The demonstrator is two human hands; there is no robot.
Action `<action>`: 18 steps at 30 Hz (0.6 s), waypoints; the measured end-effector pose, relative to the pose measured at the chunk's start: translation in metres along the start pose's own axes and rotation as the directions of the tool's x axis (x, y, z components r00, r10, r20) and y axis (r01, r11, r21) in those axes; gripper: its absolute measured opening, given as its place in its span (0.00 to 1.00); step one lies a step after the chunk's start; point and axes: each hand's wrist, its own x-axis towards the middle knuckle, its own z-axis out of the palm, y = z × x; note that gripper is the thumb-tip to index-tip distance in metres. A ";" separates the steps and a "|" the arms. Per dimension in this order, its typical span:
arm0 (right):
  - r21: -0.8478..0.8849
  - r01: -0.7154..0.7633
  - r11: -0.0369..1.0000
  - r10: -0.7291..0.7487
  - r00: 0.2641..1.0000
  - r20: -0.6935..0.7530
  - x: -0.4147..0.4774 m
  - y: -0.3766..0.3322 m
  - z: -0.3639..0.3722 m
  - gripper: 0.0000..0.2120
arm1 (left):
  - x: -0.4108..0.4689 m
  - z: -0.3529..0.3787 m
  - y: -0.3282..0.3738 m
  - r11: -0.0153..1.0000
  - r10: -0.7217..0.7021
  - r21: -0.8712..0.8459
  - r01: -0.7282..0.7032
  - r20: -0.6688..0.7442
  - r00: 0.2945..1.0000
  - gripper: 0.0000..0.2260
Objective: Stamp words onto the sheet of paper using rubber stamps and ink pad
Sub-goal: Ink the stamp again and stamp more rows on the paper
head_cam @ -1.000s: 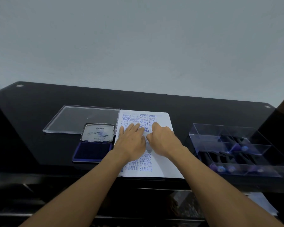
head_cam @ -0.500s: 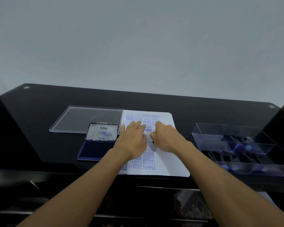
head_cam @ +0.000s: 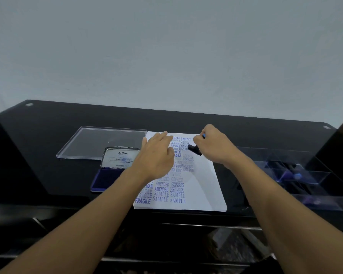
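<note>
A white sheet of paper (head_cam: 204,184) lies on the black table, covered with several blue stamped words such as SAMPLE, FRAGILE and EXPRESS. My left hand (head_cam: 156,155) rests flat on the sheet's left part with straight fingers. My right hand (head_cam: 216,147) grips a black rubber stamp (head_cam: 194,149) with a blue-tipped handle, lifted off the paper and tilted over its upper right area. The blue ink pad (head_cam: 107,179) lies open left of the sheet, its Artline lid (head_cam: 120,157) raised at the back.
A clear plastic lid (head_cam: 99,142) lies flat behind the ink pad. A clear compartment box (head_cam: 297,175) holding several more stamps stands right of the sheet. The table's front edge runs just below the paper.
My right hand has lifted the stamp off the paper and raised it toward the far right. My left hand stays flat on the sheet. The camera has shifted slightly.
</note>
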 end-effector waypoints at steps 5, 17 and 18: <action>0.011 0.015 1.000 -0.015 1.000 0.019 0.000 0.002 -0.008 0.06 | 0.001 -0.012 0.001 0.999 -0.025 -0.032 0.025 -0.002 1.000 0.21; 0.000 0.040 0.999 -0.040 0.999 0.006 -0.005 0.003 -0.012 0.05 | -0.003 -0.018 0.006 0.997 -0.054 -0.052 0.054 0.008 0.999 0.21; -0.004 0.048 0.999 -0.048 0.999 0.005 -0.006 0.003 -0.013 0.05 | -0.003 -0.019 0.007 0.997 -0.054 -0.055 0.055 0.008 0.998 0.21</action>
